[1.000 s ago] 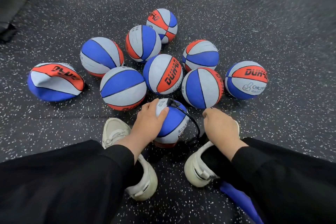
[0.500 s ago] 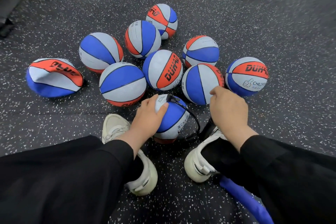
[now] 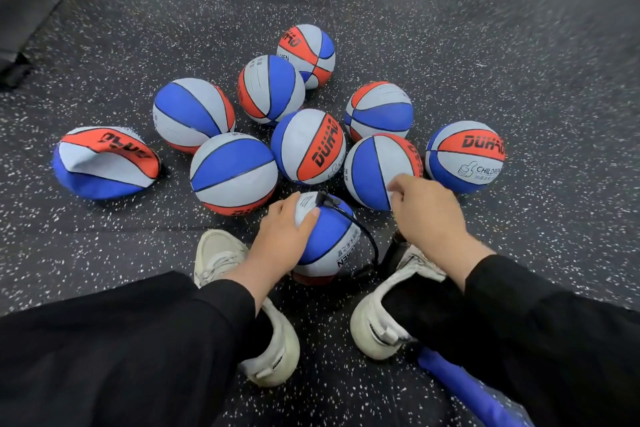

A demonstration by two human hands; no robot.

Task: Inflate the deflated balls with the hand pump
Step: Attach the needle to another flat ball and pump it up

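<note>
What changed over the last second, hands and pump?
The right hand rose from low by the right shoe, fingers curled, apparently drawing up the pump handle, which it hides; the black pump shaft now shows below it. The left hand stayed on the ball being filled, hose still plugged in. The flat ball and the round ones did not move.

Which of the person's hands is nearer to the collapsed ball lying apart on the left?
The left hand. It rests on the ball with the hose, a few balls away from the collapsed ball. The right hand is farther off, raised over the pump side.
</note>
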